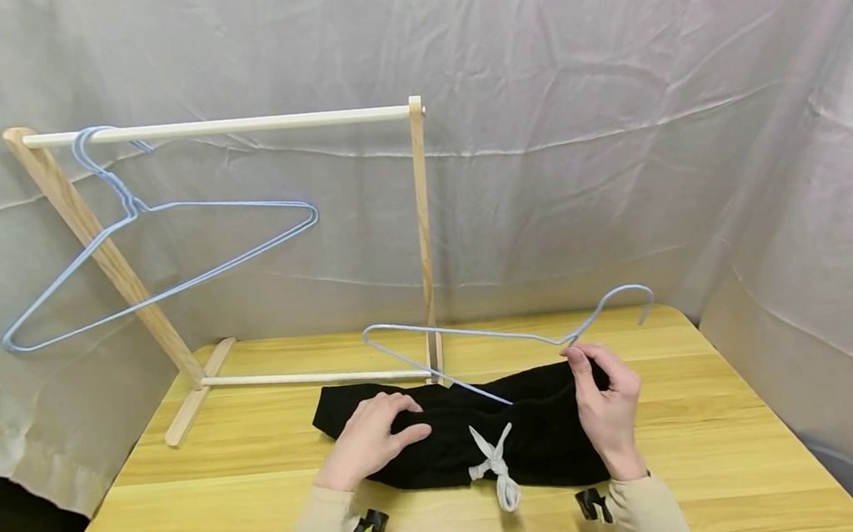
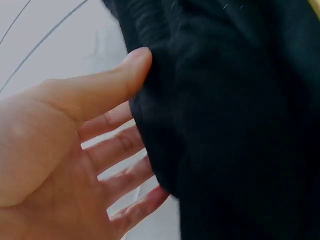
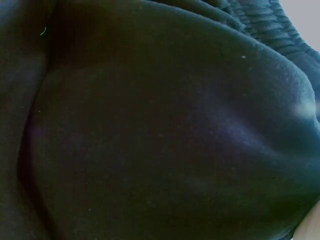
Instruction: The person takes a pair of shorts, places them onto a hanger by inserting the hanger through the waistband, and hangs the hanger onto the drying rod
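Left grip (image 1: 376, 434) loose against the black garment (image 1: 444, 448), right grip (image 1: 608, 402) pinching the hanger (image 1: 488, 333), I'd align it with the tabletop's (image 1: 725, 434) far edge.

Is a yellow wood-grained table (image 1: 711, 444); bears a wooden rack (image 1: 315, 378) along the back edge's left half, a black garment (image 1: 549, 448) midway between the side edges.

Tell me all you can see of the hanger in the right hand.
The hanger is thin and pale blue, like coated wire. Its hook is at the right, one rounded end at the left. The right hand pinches it near the neck; its lower bar slopes into the black cloth, which hides the rest.
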Motion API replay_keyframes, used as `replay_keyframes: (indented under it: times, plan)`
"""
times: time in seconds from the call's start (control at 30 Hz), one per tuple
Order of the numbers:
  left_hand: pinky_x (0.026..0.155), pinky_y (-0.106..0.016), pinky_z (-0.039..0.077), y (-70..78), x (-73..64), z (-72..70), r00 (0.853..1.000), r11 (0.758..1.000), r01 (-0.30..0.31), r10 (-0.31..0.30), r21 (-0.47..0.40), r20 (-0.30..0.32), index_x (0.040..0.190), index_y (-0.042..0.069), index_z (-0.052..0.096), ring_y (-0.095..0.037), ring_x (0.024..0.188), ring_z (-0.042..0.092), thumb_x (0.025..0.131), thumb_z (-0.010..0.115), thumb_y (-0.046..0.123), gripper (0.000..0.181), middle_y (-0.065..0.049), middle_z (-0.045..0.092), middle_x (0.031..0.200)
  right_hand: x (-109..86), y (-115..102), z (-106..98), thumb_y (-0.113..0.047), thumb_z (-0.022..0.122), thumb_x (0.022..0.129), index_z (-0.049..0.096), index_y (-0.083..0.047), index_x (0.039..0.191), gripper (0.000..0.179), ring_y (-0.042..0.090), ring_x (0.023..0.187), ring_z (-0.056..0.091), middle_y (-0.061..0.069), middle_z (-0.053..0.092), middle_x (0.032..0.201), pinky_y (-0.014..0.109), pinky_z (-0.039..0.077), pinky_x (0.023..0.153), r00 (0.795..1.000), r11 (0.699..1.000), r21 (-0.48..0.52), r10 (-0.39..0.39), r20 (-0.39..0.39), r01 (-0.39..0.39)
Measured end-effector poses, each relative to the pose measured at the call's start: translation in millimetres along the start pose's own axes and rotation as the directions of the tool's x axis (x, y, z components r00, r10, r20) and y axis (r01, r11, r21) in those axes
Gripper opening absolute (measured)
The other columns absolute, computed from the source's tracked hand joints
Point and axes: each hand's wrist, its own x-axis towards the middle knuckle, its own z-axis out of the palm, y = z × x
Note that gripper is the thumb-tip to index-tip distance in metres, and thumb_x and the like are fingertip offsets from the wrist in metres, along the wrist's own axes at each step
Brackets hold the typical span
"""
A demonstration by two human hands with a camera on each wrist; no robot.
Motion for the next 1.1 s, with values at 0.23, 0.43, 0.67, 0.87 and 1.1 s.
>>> replay_keyframes:
  times: [0.23, 0.43, 0.67, 0.87, 1.1]
  plan:
    - [0.08, -0.025, 0.051, -19.2, -6.9, -18.9, 0.995, 0.965, 0.014, 0.013, -0.261, 0.103, 0.091, 0.026, 0.071, -0.003, 0.085, 0.061, 0.095, 0.068, 0.038, 0.013, 0.012, 0.071, 0.089, 2.4, 1, -3, 0.022, 0.06, 0.086, 0.068, 0.015, 0.082, 0.012, 0.001, 0.08, 0.064, -0.015, 0.07, 0.086, 0.012, 0.048, 0.078, 0.997, 1.0, 0.0, 0.024, -0.073, -0.024]
    - [0.075, -0.023, 0.049, -13.6, -4.3, -25.5, 0.982, 0.963, -0.088, 0.042, -0.255, -0.183, 0.085, 0.025, 0.069, 0.0, 0.079, 0.056, 0.101, 0.061, 0.03, 0.018, 0.011, 0.069, 0.085, 3.5, 2, -6, 0.022, 0.06, 0.086, 0.069, 0.015, 0.078, 0.013, 0.001, 0.078, 0.063, -0.006, 0.07, 0.08, 0.013, 0.047, 0.075, 0.998, 1.0, 0.022, 0.019, -0.063, -0.018]
    - [0.067, -0.026, 0.05, -6.1, 7.3, -20.4, 0.63, 0.945, -0.326, 0.209, -0.01, -0.747, 0.072, 0.009, 0.064, -0.015, 0.067, 0.062, 0.1, 0.059, 0.009, 0.029, -0.001, 0.065, 0.068, 3.1, 4, -7, 0.025, 0.062, 0.081, 0.07, 0.012, 0.076, 0.016, 0.001, 0.082, 0.066, 0.01, 0.069, 0.074, 0.013, 0.05, 0.078, 0.999, 0.999, 0.043, -0.034, 0.029, 0.032]
    - [0.054, -0.027, 0.041, -0.3, 12.9, -21.0, 0.27, 0.898, -0.377, 0.343, 0.229, -0.9, 0.072, -0.001, 0.061, -0.019, 0.056, 0.048, 0.106, 0.051, 0.022, 0.043, -0.008, 0.055, 0.062, 1.6, 7, -9, 0.026, 0.063, 0.079, 0.07, 0.01, 0.077, 0.017, 0.001, 0.08, 0.065, 0.011, 0.067, 0.072, 0.012, 0.049, 0.077, 0.99, 0.996, 0.073, -0.068, 0.12, 0.06]
    - [0.053, -0.027, 0.043, 4.4, 13.7, -23.1, 0.187, 0.887, -0.38, 0.351, 0.261, -0.918, 0.084, -0.009, 0.056, -0.018, 0.055, 0.047, 0.106, 0.051, 0.023, 0.039, -0.012, 0.052, 0.065, 2.0, 11, -11, 0.023, 0.064, 0.081, 0.069, 0.011, 0.077, 0.014, 0.005, 0.079, 0.065, 0.012, 0.067, 0.073, 0.012, 0.05, 0.077, 0.972, 0.988, 0.118, -0.122, 0.2, 0.1]
